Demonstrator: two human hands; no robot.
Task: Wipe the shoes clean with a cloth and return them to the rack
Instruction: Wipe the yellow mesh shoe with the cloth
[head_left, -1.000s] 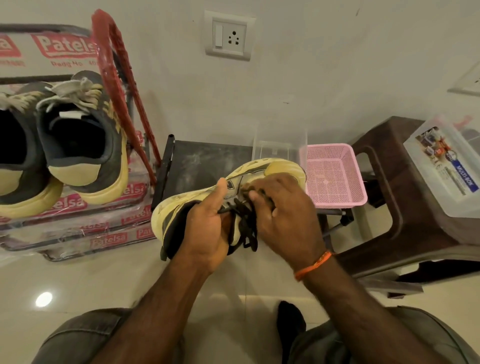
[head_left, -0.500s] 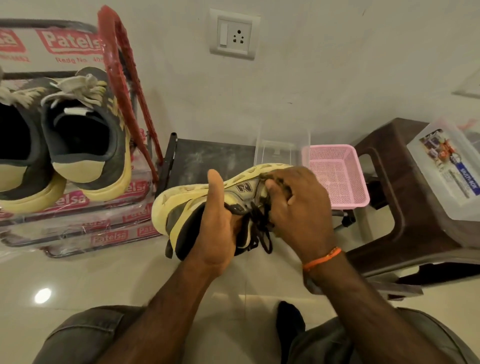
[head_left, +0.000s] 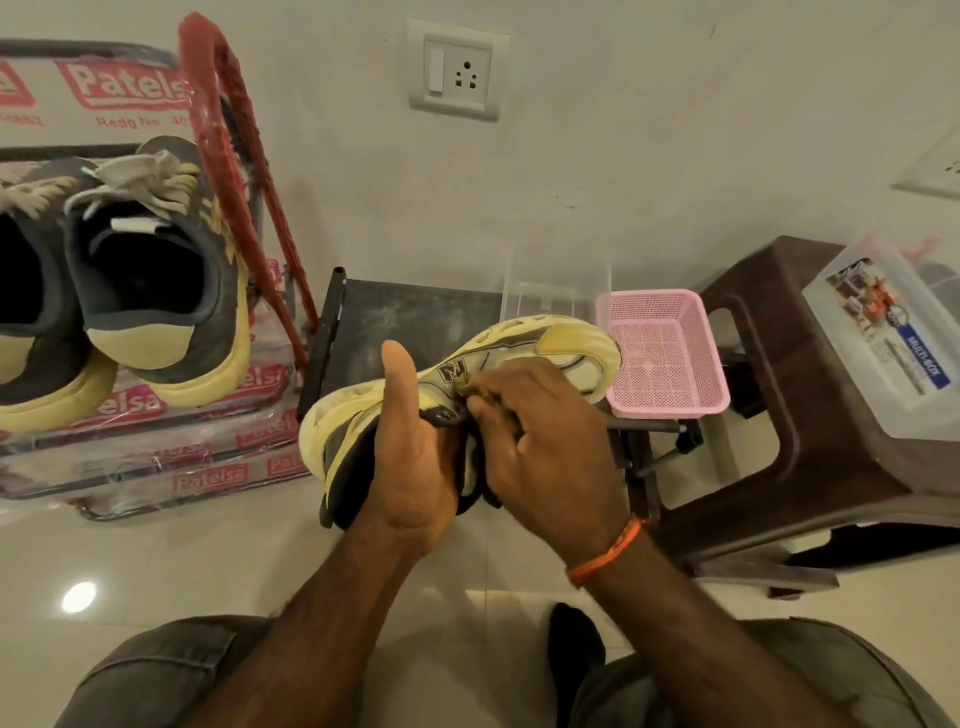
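Centrally, we see the yellow shoe (head_left: 519, 358) held on its side above the floor, toe to the right, just near of the pink basket (head_left: 670, 353). Our left hand (head_left: 410, 462) wraps its fingers round the heel end with the thumb standing straight up, while our right hand (head_left: 545, 441) curls its fingers over the shoe's middle and pinches the dark laces (head_left: 447, 415). At far left, two grey shoes (head_left: 156, 280) sit heel-outward on the rack (head_left: 156, 452), well apart from the held one; a brown stool (head_left: 810, 431) carrying a plastic box (head_left: 893, 332) stands at right.
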